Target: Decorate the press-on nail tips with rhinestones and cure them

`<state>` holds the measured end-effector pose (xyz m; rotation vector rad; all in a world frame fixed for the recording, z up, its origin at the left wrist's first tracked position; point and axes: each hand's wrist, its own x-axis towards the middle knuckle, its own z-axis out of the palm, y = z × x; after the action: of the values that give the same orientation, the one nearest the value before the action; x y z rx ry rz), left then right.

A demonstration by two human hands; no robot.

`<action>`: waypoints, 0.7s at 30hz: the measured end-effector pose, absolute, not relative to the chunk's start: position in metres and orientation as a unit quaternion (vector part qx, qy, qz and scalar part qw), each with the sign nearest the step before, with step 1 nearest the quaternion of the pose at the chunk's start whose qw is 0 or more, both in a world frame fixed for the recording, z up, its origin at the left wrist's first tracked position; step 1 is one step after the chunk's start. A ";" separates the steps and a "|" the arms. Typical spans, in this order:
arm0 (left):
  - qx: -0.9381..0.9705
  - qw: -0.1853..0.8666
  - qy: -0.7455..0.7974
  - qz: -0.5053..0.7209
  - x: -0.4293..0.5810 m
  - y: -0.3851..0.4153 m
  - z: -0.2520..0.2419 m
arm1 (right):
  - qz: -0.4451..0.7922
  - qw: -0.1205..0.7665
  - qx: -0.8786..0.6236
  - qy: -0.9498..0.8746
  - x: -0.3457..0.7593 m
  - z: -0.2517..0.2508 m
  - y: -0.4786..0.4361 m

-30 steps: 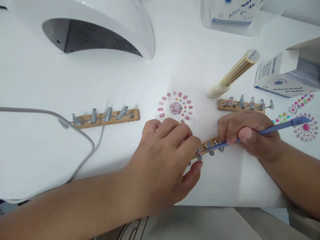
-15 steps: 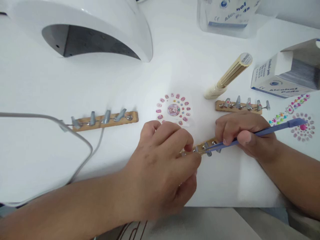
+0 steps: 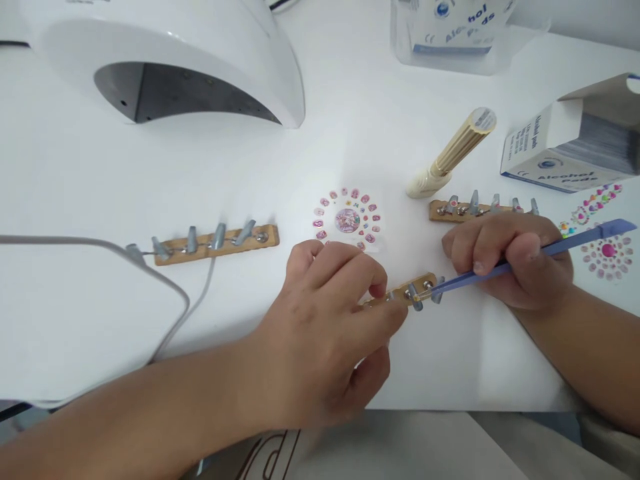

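Note:
My left hand [image 3: 330,327] is closed around the left end of a wooden strip [image 3: 426,280] that carries grey nail tips on metal studs. My right hand [image 3: 515,257] pinches blue tweezers [image 3: 575,241], whose tips point left and lie at a grey nail tip [image 3: 416,298] on that strip. Whether anything is between the tweezer tips is too small to tell. Behind my left hand lies a round sheet of pink nail stickers [image 3: 347,220]. A second strip with grey nail tips [image 3: 456,212] is partly hidden behind my right hand.
A white nail lamp [image 3: 200,47] stands at the back left. Another wooden strip [image 3: 215,247] and a grey cable [image 3: 90,241] lie at left. A gold-capped bottle [image 3: 460,150], an alcohol pad box [image 3: 550,157] and a clear container [image 3: 450,60] stand at right.
My right hand and the tweezers have moved slightly right, and the tweezer tips look a little further apart. My left hand stays at the strip. The view has shifted slightly.

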<state>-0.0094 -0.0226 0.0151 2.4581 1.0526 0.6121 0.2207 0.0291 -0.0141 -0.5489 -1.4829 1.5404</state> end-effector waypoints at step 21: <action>0.878 0.157 0.440 0.109 -0.012 -0.020 0.016 | 0.552 0.395 -0.224 -0.700 0.219 -0.005 0.016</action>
<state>-0.0118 -0.0200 0.0164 2.5124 1.2582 0.3112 0.2193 0.0157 -0.0053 -0.5677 -1.7746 1.3994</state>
